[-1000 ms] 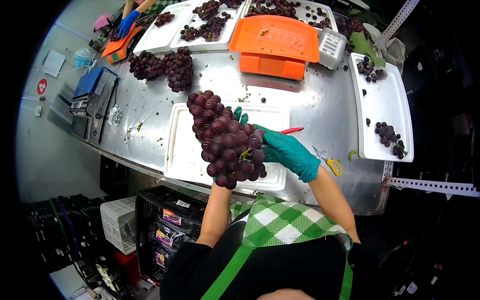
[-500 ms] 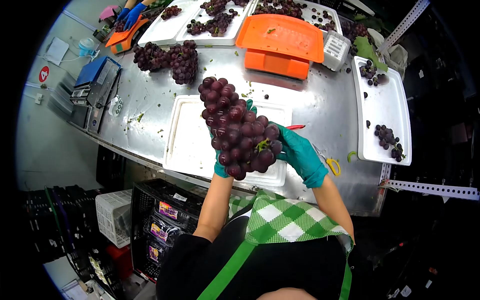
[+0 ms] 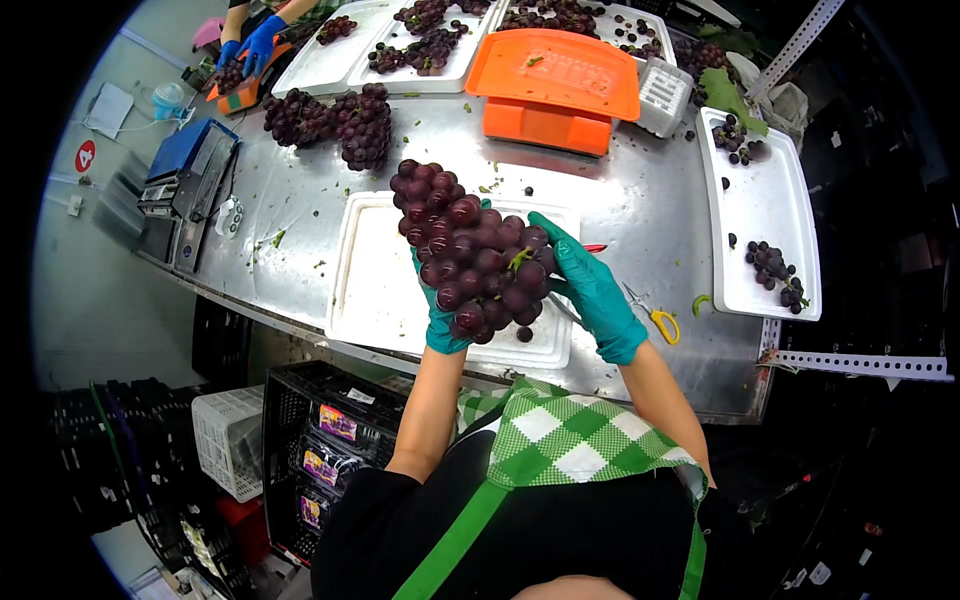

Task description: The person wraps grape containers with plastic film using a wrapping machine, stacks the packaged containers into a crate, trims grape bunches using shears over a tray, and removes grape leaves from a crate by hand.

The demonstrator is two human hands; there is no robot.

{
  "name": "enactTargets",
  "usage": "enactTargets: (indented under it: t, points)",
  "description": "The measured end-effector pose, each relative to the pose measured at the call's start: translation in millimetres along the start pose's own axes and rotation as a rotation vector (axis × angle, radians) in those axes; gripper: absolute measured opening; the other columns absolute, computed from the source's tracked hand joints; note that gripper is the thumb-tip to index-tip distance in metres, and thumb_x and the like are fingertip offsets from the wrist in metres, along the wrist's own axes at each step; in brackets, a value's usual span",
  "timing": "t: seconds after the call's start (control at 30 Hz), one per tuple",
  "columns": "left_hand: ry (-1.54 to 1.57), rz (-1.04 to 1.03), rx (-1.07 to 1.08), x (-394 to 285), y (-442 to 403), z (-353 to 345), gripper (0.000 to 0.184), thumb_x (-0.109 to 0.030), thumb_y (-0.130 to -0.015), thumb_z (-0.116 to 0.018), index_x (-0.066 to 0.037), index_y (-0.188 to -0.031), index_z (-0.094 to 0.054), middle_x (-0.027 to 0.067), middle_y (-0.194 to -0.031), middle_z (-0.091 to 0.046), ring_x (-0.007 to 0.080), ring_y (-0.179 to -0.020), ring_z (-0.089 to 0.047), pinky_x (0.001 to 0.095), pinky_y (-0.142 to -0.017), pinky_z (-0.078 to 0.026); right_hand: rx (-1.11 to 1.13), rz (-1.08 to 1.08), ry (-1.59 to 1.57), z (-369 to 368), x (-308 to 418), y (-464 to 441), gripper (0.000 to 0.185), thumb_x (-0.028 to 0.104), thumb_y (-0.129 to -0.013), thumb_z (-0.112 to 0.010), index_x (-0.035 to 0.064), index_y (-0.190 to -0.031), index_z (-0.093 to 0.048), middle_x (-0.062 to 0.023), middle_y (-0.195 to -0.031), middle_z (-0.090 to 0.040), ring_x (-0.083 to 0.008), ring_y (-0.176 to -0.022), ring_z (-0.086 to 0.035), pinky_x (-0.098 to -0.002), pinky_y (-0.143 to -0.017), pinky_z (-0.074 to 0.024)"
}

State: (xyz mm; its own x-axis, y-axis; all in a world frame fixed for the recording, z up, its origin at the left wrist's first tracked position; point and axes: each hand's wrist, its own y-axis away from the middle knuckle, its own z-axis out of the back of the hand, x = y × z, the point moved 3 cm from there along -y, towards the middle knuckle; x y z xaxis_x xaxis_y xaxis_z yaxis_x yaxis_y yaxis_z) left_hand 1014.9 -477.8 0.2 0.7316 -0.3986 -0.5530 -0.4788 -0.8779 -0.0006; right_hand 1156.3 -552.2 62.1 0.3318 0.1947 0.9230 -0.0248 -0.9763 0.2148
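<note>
We see a large bunch [image 3: 470, 250] of dark red grapes, raised over a white tray [image 3: 370, 290] at the near edge of the counter [image 3: 270, 190]. The left hand [image 3: 442, 318], gloved in green, supports the bunch from beneath and along its lower left side; most of its fingers are hidden by the grapes, so we cannot tell how closely they are set. The right hand [image 3: 598, 300], gloved alike, lies at the right end of the bunch, beside a pale green stem. One of its fingers extends toward the upper right of the bunch, apart from the thumb lower down; the others are hidden. A red-handled tool [image 3: 595, 248] shows behind this hand, and we cannot tell whether it is gripped. A single grape [image 3: 525, 334] appears just below the bunch.

To the right of the white tray we note yellow-handled scissors [image 3: 664, 325] and a curved green scrap [image 3: 702, 303]. A long tray [image 3: 745, 200] with small clusters and loose grapes lines the right edge of the counter. Beyond the bunch stands an orange scale [image 3: 550, 75], with a clear box [image 3: 664, 97] against its right side. Two further bunches [image 3: 328, 125] rest toward the far left, near a co-worker's blue gloves [image 3: 258, 42] at a second scale [image 3: 238, 95].
</note>
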Motion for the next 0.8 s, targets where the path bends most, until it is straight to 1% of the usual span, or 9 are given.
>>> enactTargets:
  t: [0.13,0.23,0.33,0.37,0.47,0.5,0.6,0.73,0.8]
  points:
    - [-0.009,-0.062,-0.059,-6.0,-1.8,-7.2,0.028,-0.026,-0.089,-0.039,-0.006,-0.108,-0.044,0.0062,-0.099,-0.051,0.0173,-0.092,-0.052,0.0298,-0.082,-0.044,0.014,-0.054,-0.043,2.3,-12.4,-5.9,0.055,0.046,-0.089,-0.037,0.0129,-0.133,-0.031,-0.0036,-0.131,-0.036,-0.0188,-0.113,-0.043,-0.0338,-0.091,-0.0392]
    - [-0.316,-0.240,-0.074,-11.3,-4.3,-6.4,0.033,-0.029,-0.088,-0.040,-0.006,-0.112,-0.043,0.0079,-0.105,-0.050,0.0187,-0.096,-0.052,0.0326,-0.084,-0.045,-0.103,-0.080,-0.207,-3.7,-18.4,-7.4,0.055,0.047,-0.088,-0.040,0.0159,-0.133,-0.030,-0.0028,-0.129,-0.038,-0.0183,-0.112,-0.043,-0.0354,-0.090,-0.0406]
    - [-0.257,-0.286,-0.117,-15.4,-4.8,-10.4,0.036,-0.033,-0.089,-0.039,-0.007,-0.114,-0.042,0.0084,-0.107,-0.050,0.0204,-0.098,-0.052,0.0343,-0.087,-0.045,-0.112,-0.115,-0.310,-16.9,-31.0,-6.4,0.068,0.045,-0.086,-0.047,0.0108,-0.137,-0.019,-0.0063,-0.130,-0.036,-0.0161,-0.114,-0.041,-0.0287,-0.091,-0.0373]
    - [-0.153,-0.254,-0.082,-18.1,-2.6,-17.6,0.036,-0.032,-0.089,-0.039,-0.007,-0.116,-0.041,0.0086,-0.109,-0.049,0.0204,-0.100,-0.051,0.0347,-0.088,-0.044,-0.060,0.079,-0.247,-14.4,-37.2,-13.1,0.069,0.041,-0.084,-0.053,0.0104,-0.136,-0.019,-0.0084,-0.129,-0.037,-0.0175,-0.115,-0.041,-0.0309,-0.091,-0.0382]
    - [0.066,-0.191,-0.037,-27.7,4.6,-33.1,0.038,-0.031,-0.090,-0.038,-0.009,-0.121,-0.038,0.0084,-0.115,-0.047,0.0206,-0.104,-0.049,0.0360,-0.092,-0.042,-0.081,0.071,-0.362,-12.1,-44.5,-16.5,0.068,0.035,-0.083,-0.057,0.0098,-0.135,-0.021,-0.0077,-0.127,-0.038,-0.0185,-0.115,-0.041,-0.0331,-0.093,-0.0377]
    - [0.080,-0.188,-0.063,-28.5,4.7,-29.5,0.039,-0.032,-0.090,-0.037,-0.009,-0.121,-0.038,0.0080,-0.116,-0.047,0.0208,-0.105,-0.049,0.0365,-0.092,-0.042,-0.030,0.069,-0.577,-14.2,-42.7,-15.6,0.064,0.030,-0.083,-0.057,0.0092,-0.133,-0.024,-0.0071,-0.126,-0.040,-0.0189,-0.114,-0.042,-0.0332,-0.095,-0.0378]
    - [0.052,-0.179,-0.104,-34.9,1.3,-36.5,0.042,-0.036,-0.090,-0.039,-0.011,-0.124,-0.038,0.0075,-0.120,-0.046,0.0211,-0.108,-0.048,0.0372,-0.093,-0.041,0.032,-0.015,-0.664,-10.9,-42.4,-17.8,0.057,0.042,-0.085,-0.047,0.0110,-0.130,-0.031,-0.0104,-0.128,-0.039,-0.0243,-0.115,-0.043,-0.0404,-0.096,-0.0371]
    - [-0.156,-0.213,-0.169,-51.7,2.8,-50.6,0.049,-0.039,-0.089,-0.041,-0.011,-0.128,-0.035,0.0067,-0.126,-0.043,0.0208,-0.114,-0.044,0.0356,-0.095,-0.039,0.159,-0.030,-0.835,-8.0,-30.4,-13.2,0.054,0.043,-0.085,-0.045,0.0103,-0.127,-0.036,-0.0126,-0.125,-0.042,-0.0270,-0.113,-0.045,-0.0427,-0.096,-0.0375]
    - [-0.358,-0.202,-0.030,-68.5,4.6,-51.3,0.053,-0.044,-0.088,-0.038,-0.011,-0.130,-0.033,0.0069,-0.127,-0.042,0.0206,-0.116,-0.042,0.0360,-0.096,-0.037,0.241,-0.029,-0.953,-8.9,-25.4,-10.9,0.053,0.040,-0.084,-0.047,0.0090,-0.125,-0.037,-0.0131,-0.122,-0.045,-0.0268,-0.109,-0.048,-0.0423,-0.092,-0.0418]
